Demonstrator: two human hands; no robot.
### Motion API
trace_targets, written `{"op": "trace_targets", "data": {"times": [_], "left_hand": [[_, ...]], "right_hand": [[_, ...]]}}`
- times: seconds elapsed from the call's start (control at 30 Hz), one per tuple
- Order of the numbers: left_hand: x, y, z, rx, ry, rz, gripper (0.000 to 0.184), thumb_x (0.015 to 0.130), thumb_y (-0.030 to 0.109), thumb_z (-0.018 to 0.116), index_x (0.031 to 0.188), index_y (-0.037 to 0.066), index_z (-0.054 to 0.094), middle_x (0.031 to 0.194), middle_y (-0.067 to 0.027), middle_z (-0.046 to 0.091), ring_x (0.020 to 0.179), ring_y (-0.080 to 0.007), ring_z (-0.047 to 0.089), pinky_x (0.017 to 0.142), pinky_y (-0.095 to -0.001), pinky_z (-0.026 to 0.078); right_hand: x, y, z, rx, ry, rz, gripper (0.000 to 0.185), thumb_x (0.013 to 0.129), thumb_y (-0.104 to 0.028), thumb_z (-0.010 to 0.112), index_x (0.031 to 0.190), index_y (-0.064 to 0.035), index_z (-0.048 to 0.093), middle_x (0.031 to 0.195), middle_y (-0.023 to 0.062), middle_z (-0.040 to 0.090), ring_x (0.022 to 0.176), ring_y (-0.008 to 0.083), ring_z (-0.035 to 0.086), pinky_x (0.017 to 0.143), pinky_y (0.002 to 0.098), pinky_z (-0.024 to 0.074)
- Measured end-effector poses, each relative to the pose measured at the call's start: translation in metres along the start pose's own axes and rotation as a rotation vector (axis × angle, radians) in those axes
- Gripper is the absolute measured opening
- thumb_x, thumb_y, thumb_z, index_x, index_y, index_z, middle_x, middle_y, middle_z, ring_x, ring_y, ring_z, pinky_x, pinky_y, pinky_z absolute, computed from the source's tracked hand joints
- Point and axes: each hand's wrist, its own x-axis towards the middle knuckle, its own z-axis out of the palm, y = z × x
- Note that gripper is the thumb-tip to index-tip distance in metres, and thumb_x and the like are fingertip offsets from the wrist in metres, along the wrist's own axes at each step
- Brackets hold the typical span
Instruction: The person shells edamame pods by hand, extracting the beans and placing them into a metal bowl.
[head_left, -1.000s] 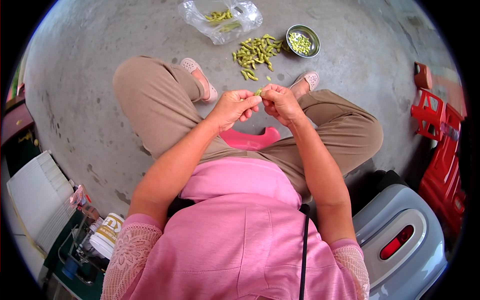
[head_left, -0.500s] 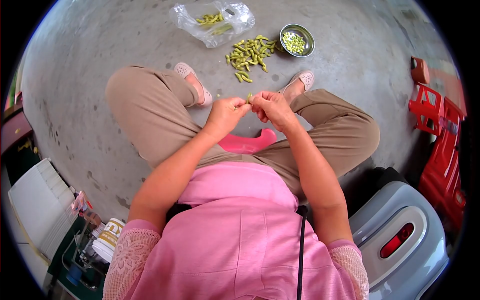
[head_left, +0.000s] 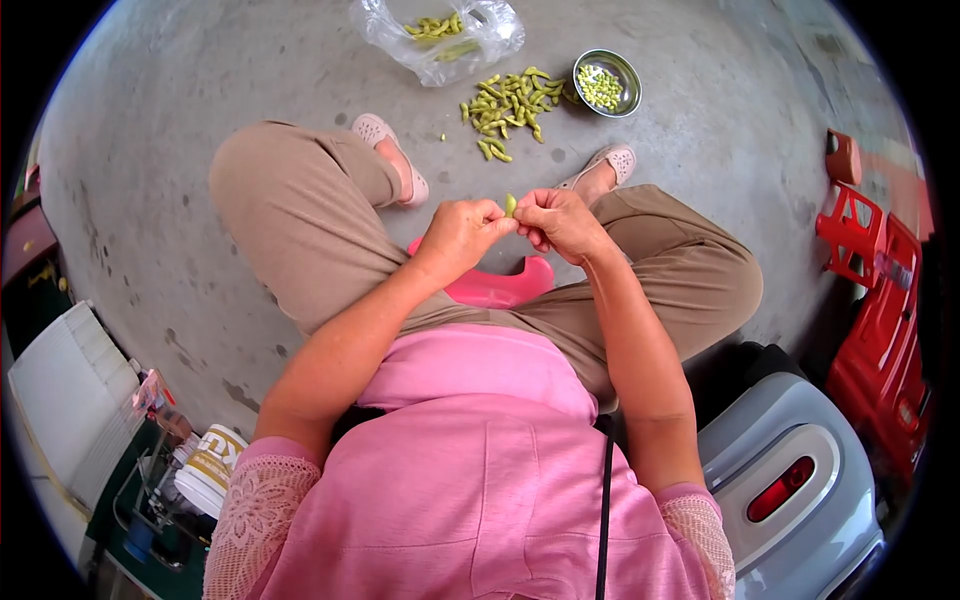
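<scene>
Between my fingertips a green soybean pod (head_left: 510, 206) stands upright, pinched from both sides. My left hand (head_left: 462, 232) is closed with thumb and finger on the pod. From the other side my right hand (head_left: 562, 222) grips the same pod, its fingers curled in. On the floor ahead lies a loose pile of soybean pods (head_left: 512, 105). Right of the pile, a metal bowl (head_left: 632, 88) holds shelled green beans (head_left: 599, 87). A clear plastic bag (head_left: 440, 66) with more pods inside lies behind the pile, to the left.
A pink plastic seat (head_left: 500, 288) shows between my legs. Red plastic stools (head_left: 850, 235) stand at the right, above a grey-blue plastic casing (head_left: 760, 440). At the lower left are a white tub (head_left: 212, 470) and a white ridged panel (head_left: 75, 385). One small green bit (head_left: 443, 137) lies on the concrete.
My hands have shifted slightly right, and the pod now shows more fully between the fingertips. The pile, bag and bowl appear a little farther right as the view moves.
</scene>
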Motion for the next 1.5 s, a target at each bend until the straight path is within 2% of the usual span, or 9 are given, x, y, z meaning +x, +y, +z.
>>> {"op": "trace_targets", "data": {"times": [0.13,0.3,0.73,0.8,0.93,1.07,1.17,1.33,1.5], "left_hand": [[0.004,0.006,-0.004,-0.063,-0.052,-0.169,0.018,0.077,0.02,0.058,0.073,0.002,0.058,0.055,-0.0005,0.052,0.048,-0.0039,0.043,0.04,-0.0199,0.034],[0.01,0.003,-0.012,-0.879,-0.218,-0.501,0.022,0.08,0.022,0.053,0.084,0.0,0.057,0.069,-0.0047,0.056,0.047,-0.0055,0.046,0.04,-0.0161,0.037],[0.008,0.014,-0.013,-0.871,-0.171,-0.681,0.017,0.08,0.008,0.041,0.09,0.0,0.052,0.068,-0.0013,0.048,0.052,-0.0058,0.042,0.043,-0.0174,0.034],[0.008,0.024,-0.028,-0.931,-0.147,-0.674,0.018,0.082,0.01,0.043,0.093,-0.001,0.051,0.068,-0.0006,0.047,0.052,-0.0059,0.041,0.042,-0.0171,0.033],[0.012,0.06,-0.1,-1.299,0.051,-0.256,0.018,0.084,0.015,0.046,0.092,0.001,0.052,0.069,-0.0022,0.049,0.053,-0.0061,0.044,0.042,-0.018,0.035],[0.036,0.09,-0.18,-1.207,0.299,0.035,0.017,0.084,0.011,0.043,0.096,0.001,0.05,0.077,-0.0059,0.053,0.063,-0.0103,0.048,0.049,-0.02,0.039],[0.061,0.095,-0.202,-1.09,0.507,-0.02,0.02,0.084,0.007,0.041,0.102,0.0,0.046,0.083,-0.0045,0.048,0.065,-0.0092,0.044,0.05,-0.0175,0.037],[0.067,0.061,-0.214,-1.503,0.316,-0.037,0.023,0.085,0.006,0.037,0.106,0.001,0.044,0.085,-0.0051,0.048,0.061,-0.0111,0.041,0.052,-0.0199,0.038],[0.065,0.067,-0.219,-1.636,0.184,-0.014,0.023,0.086,0.007,0.035,0.107,0.001,0.043,0.084,-0.0055,0.048,0.058,-0.0117,0.039,0.052,-0.0209,0.038]], "right_hand": [[0.003,0.001,0.001,0.077,0.03,-0.062,0.009,0.076,-0.009,0.053,0.069,-0.003,0.051,0.058,0.0016,0.051,0.043,0.0056,0.043,0.036,0.0194,0.0348],[0.0,-0.005,0.0,0.236,0.003,-0.097,0.008,0.076,-0.009,0.053,0.071,-0.0031,0.051,0.06,0.0027,0.052,0.042,0.0055,0.043,0.035,0.0192,0.0337],[0.005,-0.015,0.021,-0.083,0.263,-0.282,0.007,0.071,-0.009,0.053,0.07,-0.0023,0.052,0.059,0.0008,0.051,0.045,0.0052,0.044,0.038,0.019,0.0352],[0.016,-0.036,0.021,0.094,0.331,-0.321,0.007,0.071,-0.009,0.052,0.069,-0.0023,0.05,0.059,0.002,0.05,0.043,0.0059,0.043,0.037,0.0197,0.0344],[0.057,-0.072,0.026,0.145,0.246,-0.184,0.009,0.071,-0.01,0.051,0.068,-0.003,0.049,0.059,0.0037,0.049,0.045,0.0094,0.043,0.04,0.0226,0.0367],[0.125,-0.105,0.03,0.25,0.212,-0.159,0.01,0.074,-0.011,0.05,0.07,-0.0024,0.05,0.062,0.0049,0.05,0.049,0.0111,0.045,0.042,0.0234,0.0383],[0.168,-0.133,0.034,0.357,0.232,-0.225,0.011,0.076,-0.011,0.049,0.077,-0.0012,0.053,0.065,0.0052,0.051,0.053,0.012,0.047,0.045,0.0245,0.0411],[0.213,-0.107,0.021,0.397,0.275,-0.223,0.014,0.078,-0.011,0.047,0.083,0.0004,0.053,0.069,0.0059,0.054,0.057,0.0132,0.051,0.051,0.026,0.046],[0.238,-0.01,0.001,-0.148,0.36,0.063,0.016,0.076,-0.014,0.05,0.085,-0.0018,0.054,0.064,0.0089,0.056,0.059,0.0188,0.056,0.055,0.0292,0.0469]]}}
